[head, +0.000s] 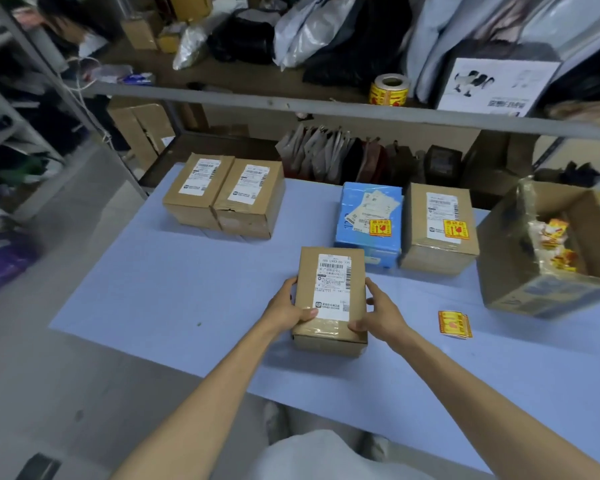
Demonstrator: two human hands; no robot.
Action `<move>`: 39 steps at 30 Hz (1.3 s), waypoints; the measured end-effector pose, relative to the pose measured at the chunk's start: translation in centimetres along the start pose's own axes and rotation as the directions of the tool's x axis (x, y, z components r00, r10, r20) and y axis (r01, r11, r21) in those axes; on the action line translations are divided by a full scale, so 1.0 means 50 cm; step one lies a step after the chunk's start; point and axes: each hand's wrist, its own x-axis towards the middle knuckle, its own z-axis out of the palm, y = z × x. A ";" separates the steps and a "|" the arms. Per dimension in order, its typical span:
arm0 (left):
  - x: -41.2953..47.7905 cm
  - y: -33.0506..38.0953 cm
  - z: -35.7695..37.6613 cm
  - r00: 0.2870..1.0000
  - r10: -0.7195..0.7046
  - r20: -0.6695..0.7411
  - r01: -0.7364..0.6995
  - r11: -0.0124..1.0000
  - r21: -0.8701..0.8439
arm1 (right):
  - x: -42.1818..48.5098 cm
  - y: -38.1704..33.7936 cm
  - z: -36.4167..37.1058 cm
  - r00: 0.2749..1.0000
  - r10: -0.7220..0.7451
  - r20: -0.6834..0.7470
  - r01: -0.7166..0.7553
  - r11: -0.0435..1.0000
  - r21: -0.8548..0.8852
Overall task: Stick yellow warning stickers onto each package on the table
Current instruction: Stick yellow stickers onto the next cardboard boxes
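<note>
Small box at mid counter, white label up. Left hand grips its left side, right hand its right: fingers curled round the sides, thumbs on top. Loose stickers lie to the right, well apart. Behind, blue box and brown box each carry a yellow sticker. Two boxes far left, touching.
</note>
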 end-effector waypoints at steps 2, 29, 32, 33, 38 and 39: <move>0.003 0.023 0.040 0.999 0.037 0.031 -0.037 0.999 0.001 | -0.006 0.021 -0.034 0.999 0.028 -0.043 -0.026 0.999 0.041; 0.049 0.087 0.202 0.992 0.000 0.125 -0.001 1.000 0.013 | -0.020 0.167 -0.156 0.973 -0.040 -0.226 0.089 0.974 0.208; 0.050 0.085 0.219 0.996 0.059 0.070 -0.054 0.996 -0.077 | -0.019 0.215 -0.179 0.923 0.018 -0.384 0.024 0.994 0.106; 0.050 0.084 0.225 0.996 0.072 0.051 -0.067 0.994 -0.083 | -0.015 0.234 -0.189 0.902 -0.004 -0.432 -0.007 1.000 -0.023; 0.055 0.077 0.237 0.997 0.079 0.004 -0.078 0.996 -0.053 | 0.016 0.295 -0.216 0.939 -0.172 -0.297 -0.055 0.778 -0.625; 0.054 0.076 0.239 0.997 0.078 -0.004 -0.078 0.996 -0.050 | 0.022 0.303 -0.214 0.943 -0.191 -0.272 -0.049 0.729 -0.682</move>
